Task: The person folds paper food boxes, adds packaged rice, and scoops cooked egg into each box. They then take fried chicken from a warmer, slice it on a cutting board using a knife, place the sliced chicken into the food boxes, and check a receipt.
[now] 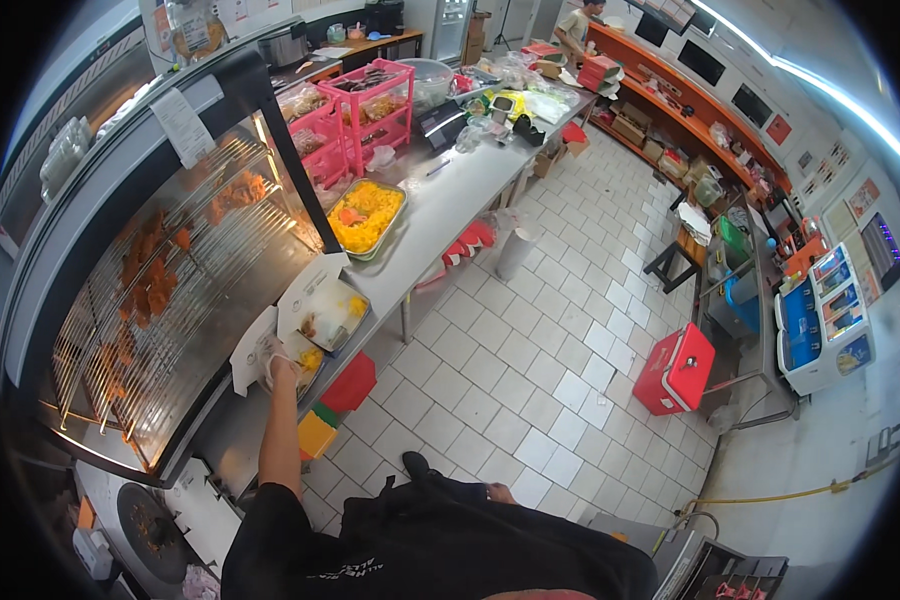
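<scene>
While my left hand (273, 352) grips the near takeaway box (295, 368), already filled like its neighbour (328, 312), both lids remain open; right hand (500, 492) unclear.

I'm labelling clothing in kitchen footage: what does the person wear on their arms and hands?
The left hand wears a thin, translucent whitish disposable glove. The left forearm is bare up to a short black sleeve. The right hand peeks from behind the black-clothed body; a glove there cannot be told.
</scene>
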